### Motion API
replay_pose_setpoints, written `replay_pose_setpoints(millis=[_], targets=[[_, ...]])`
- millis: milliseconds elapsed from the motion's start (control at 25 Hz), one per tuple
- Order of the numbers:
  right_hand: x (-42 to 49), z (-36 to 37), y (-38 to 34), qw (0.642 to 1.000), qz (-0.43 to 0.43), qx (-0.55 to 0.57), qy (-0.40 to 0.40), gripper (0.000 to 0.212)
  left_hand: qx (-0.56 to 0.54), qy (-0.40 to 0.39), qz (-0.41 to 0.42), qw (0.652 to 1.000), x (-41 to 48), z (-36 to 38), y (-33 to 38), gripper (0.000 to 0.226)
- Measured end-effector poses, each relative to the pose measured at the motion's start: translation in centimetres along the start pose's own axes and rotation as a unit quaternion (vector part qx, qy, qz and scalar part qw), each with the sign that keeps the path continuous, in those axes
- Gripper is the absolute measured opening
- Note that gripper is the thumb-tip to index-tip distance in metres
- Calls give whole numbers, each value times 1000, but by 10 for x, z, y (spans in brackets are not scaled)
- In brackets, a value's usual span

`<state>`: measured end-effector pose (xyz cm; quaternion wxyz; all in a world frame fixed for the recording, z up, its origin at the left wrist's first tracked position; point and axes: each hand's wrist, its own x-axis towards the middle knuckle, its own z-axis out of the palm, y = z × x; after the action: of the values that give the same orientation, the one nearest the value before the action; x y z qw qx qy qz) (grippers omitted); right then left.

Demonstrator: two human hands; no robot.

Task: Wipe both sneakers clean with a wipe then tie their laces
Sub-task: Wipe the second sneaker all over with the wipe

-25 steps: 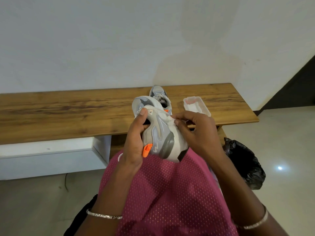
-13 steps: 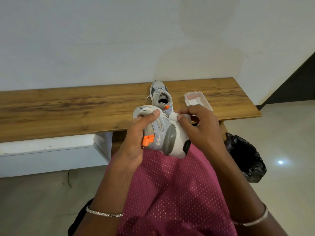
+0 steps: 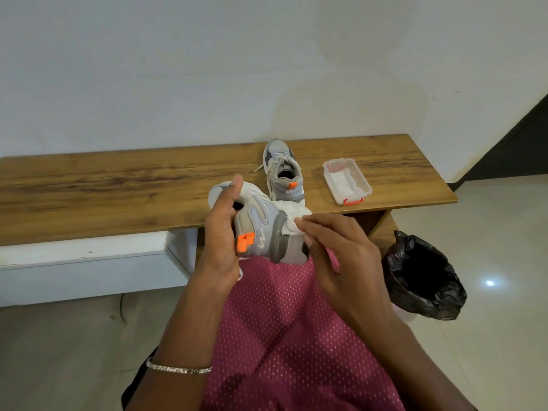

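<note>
A grey and white sneaker (image 3: 261, 226) with an orange heel tab lies on its side above my lap. My left hand (image 3: 222, 232) grips it at the heel opening. My right hand (image 3: 335, 250) presses a crumpled white wipe (image 3: 292, 216) against the sneaker's sole edge near the heel. The second sneaker (image 3: 281, 170) stands upright on the wooden bench (image 3: 118, 188) just behind, its laces loose and one end trailing to the left.
An open clear box of wipes (image 3: 347, 180) with orange clips sits on the bench to the right of the second sneaker. A bin lined with a black bag (image 3: 424, 274) stands on the floor at my right. A white wall backs the bench.
The sneaker has been turned in my left hand and the view has tilted down a little. My right hand with the wipe has slid along the sole toward the heel.
</note>
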<state>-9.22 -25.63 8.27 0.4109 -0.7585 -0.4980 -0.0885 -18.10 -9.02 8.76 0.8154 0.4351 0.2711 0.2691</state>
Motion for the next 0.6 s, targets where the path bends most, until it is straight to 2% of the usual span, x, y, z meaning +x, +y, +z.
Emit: replay_pose_setpoints(millis=[200, 280, 400, 600], targets=[[30, 0, 13, 995, 91, 45, 13, 23, 16, -11, -10, 1000, -3, 6, -8, 67], [27, 3, 10, 997, 69, 25, 8, 23, 8, -9, -13, 1000, -3, 4, -7, 69], [4, 11, -3, 999, 12, -20, 22, 25, -7, -2, -7, 1000, 1, -1, -7, 52], [-12, 20, -8, 999, -33, 0, 36, 22, 2, 14, -25, 1000, 0, -1, -6, 62]])
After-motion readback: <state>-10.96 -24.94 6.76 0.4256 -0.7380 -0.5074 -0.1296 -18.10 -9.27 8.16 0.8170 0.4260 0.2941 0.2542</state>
